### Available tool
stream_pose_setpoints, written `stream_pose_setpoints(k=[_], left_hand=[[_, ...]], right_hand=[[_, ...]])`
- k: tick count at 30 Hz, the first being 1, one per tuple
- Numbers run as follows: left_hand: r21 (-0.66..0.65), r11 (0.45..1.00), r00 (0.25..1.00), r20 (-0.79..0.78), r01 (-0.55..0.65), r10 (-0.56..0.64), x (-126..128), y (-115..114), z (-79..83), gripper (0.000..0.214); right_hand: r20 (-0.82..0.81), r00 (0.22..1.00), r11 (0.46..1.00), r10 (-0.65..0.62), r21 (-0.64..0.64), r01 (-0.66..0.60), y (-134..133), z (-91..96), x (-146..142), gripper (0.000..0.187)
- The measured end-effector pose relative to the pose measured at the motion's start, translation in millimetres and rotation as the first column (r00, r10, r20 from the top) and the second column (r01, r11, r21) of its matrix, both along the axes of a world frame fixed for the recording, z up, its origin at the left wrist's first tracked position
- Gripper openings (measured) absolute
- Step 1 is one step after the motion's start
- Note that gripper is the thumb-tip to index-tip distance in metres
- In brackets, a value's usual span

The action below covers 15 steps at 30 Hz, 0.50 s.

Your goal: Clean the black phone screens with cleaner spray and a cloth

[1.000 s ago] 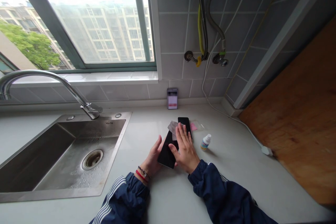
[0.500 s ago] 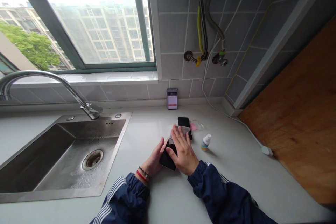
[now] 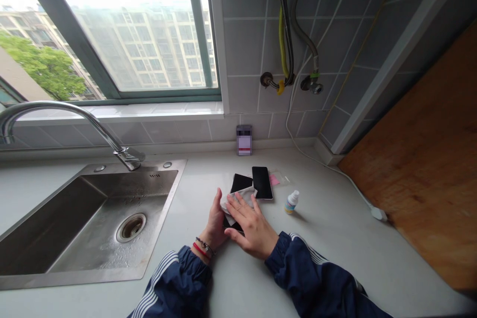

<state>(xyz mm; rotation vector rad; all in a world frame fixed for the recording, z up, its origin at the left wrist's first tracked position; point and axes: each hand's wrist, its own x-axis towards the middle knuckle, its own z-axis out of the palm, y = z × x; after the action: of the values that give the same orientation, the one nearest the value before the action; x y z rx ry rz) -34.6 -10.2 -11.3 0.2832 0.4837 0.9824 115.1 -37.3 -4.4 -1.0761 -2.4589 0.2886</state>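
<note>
My left hand is closed around the left side of a black smartphone, which lies at a slant above the counter. A thin grey cloth covers the middle of its screen. My right hand presses this cloth down on the glass, fingers extended and thumb low near the phone's bottom edge. Just right of the held phone, a second black phone lies on the counter. Beyond my right hand stands a small white spray bottle with a blue and yellow label.
A pink piece lies with clear plastic beside the second phone. Another phone leans upright against the wall. To the left are a steel sink and a tap. A white cable with its plug runs along the right.
My right hand and the cloth have slid left and down over the screen. The held phone's top end now shows beyond the cloth, and the second phone is less covered.
</note>
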Motion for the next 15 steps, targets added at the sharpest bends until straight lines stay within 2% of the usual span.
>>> stream_pose_setpoints(k=[4,8,15], left_hand=[[-0.043,0.999,0.999,0.040,-0.030,0.032,-0.7,1.6,3.2,0.083],[-0.052,0.989,0.989,0.045,-0.135,0.138,-1.8,2.4,6.7,0.082],[0.065,0.993,0.987,0.132,-0.100,0.091,-9.5,1.6,8.4,0.088]], right_hand=[[-0.028,0.998,0.998,0.050,-0.038,-0.051,-2.9,5.4,-1.1,0.062],[-0.055,0.995,0.996,0.081,-0.035,-0.083,-7.1,12.5,-2.4,0.054],[-0.084,0.989,0.992,0.123,-0.014,-0.124,-10.2,14.7,-5.0,0.050]])
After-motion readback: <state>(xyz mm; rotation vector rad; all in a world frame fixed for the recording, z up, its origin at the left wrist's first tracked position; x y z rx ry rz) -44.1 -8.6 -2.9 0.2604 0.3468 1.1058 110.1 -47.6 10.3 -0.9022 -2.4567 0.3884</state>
